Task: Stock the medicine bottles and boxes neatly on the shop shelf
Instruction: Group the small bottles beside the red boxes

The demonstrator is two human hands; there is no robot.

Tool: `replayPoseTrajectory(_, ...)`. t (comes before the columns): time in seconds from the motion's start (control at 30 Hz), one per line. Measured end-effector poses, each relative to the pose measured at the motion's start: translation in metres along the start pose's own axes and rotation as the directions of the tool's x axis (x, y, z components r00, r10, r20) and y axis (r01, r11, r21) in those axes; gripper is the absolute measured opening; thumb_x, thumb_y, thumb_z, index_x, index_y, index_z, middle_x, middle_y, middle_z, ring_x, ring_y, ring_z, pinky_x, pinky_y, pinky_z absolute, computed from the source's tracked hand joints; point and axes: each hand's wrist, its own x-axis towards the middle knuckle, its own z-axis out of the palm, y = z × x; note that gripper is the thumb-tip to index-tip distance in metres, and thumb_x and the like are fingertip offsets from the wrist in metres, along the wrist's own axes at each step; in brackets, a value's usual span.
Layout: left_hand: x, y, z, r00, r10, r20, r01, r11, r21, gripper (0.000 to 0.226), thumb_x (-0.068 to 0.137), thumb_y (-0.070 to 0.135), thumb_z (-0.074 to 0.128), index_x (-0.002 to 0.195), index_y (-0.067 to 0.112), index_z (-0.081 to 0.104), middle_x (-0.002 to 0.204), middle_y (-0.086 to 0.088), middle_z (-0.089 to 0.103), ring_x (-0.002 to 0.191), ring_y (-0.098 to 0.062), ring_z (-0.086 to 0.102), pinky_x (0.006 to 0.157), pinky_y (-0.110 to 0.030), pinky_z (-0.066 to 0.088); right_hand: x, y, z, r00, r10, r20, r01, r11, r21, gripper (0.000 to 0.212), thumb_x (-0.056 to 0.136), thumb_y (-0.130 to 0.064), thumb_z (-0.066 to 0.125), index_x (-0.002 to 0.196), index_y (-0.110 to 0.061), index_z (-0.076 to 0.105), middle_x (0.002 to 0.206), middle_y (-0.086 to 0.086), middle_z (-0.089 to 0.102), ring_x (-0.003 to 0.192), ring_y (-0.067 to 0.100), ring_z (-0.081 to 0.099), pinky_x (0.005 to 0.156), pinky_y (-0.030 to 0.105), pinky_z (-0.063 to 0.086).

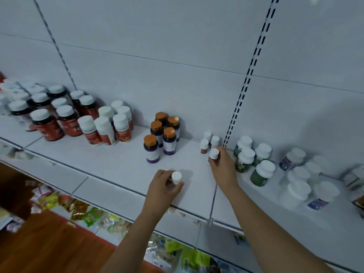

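Reaching over a white shelf (110, 160), two bare hands each hold a small white-capped bottle. At 6 o'clock, the left hand (163, 189) curls its fingers around one bottle (176, 177) near the front edge. At 3 o'clock from it, the right hand (223, 170) pinches another bottle (214, 154) just beside three matching ones (208, 141). Orange-capped bottles (162, 134) stand at 12 o'clock.

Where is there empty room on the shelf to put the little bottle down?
The shelf is bare between the red-label bottles and the orange-cap bottles, and along the front edge by the left hand. A narrower gap lies between the orange caps and the small white-cap bottles by the right hand. Past the green bottles it is crowded.
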Motion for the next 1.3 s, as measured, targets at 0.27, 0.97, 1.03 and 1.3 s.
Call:
replayPoseTrajectory(0.27, -0.004, -0.028, -0.013, 0.980, 0.164, 0.114, -0.168, 0.986, 0.024, 0.055, 0.081, 0.036, 0.076, 0.131, 0.023, 0.056, 0.116, 0.009, 0.054, 0.106, -0.005, 0.052, 0.095, -0.021, 0.043, -0.066, -0.012, 0.009, 0.973, 0.140, -0.185, -0.134, 0.990, 0.045, 0.052, 0.091, -0.012, 0.065, 0.139, -0.012, 0.045, 0.132, 0.005, 0.049, 0.120, 0.023, 0.050, 0.107, 0.035, 0.043)
replayPoseTrajectory(0.97, -0.093, -0.159, -0.215, 0.997, -0.065, 0.043, 0.027, 0.805, 0.593, 0.067, 0.097, 0.069, 0.027, 0.154, 0.035, 0.019, 0.162, 0.011, 0.017, 0.150, -0.013, 0.011, 0.123, -0.036, 0.004, -0.099, -0.181, 0.174, 0.867, -0.252, 0.430, 0.159, 0.957, 0.241, 0.035, 0.084, -0.022, 0.076, 0.111, -0.036, 0.059, 0.105, -0.018, 0.064, 0.097, 0.002, 0.060, 0.078, 0.001, 0.040)
replayPoseTrajectory(1.03, -0.098, -0.175, -0.238, 0.991, -0.134, -0.002, 0.107, 0.782, 0.614, 0.067, 0.096, 0.069, 0.028, 0.154, 0.037, 0.016, 0.162, 0.013, 0.014, 0.151, -0.013, 0.009, 0.120, -0.032, -0.001, -0.096, -0.206, 0.200, 0.823, -0.297, 0.485, 0.179, 0.944, 0.275, 0.033, 0.085, -0.023, 0.075, 0.112, -0.034, 0.060, 0.106, -0.015, 0.065, 0.097, 0.004, 0.060, 0.078, 0.003, 0.042)
replayPoseTrajectory(1.3, -0.071, -0.242, -0.333, 0.940, -0.293, -0.177, 0.338, 0.704, 0.625, 0.066, 0.096, 0.066, 0.032, 0.153, 0.038, 0.019, 0.161, 0.011, 0.018, 0.150, -0.012, 0.009, 0.121, -0.034, 0.002, -0.064, -0.296, 0.323, 0.699, -0.435, 0.567, 0.256, 0.893, 0.370, 0.034, 0.086, -0.025, 0.074, 0.117, -0.029, 0.060, 0.110, -0.013, 0.065, 0.099, 0.004, 0.060, 0.079, 0.002, 0.042)
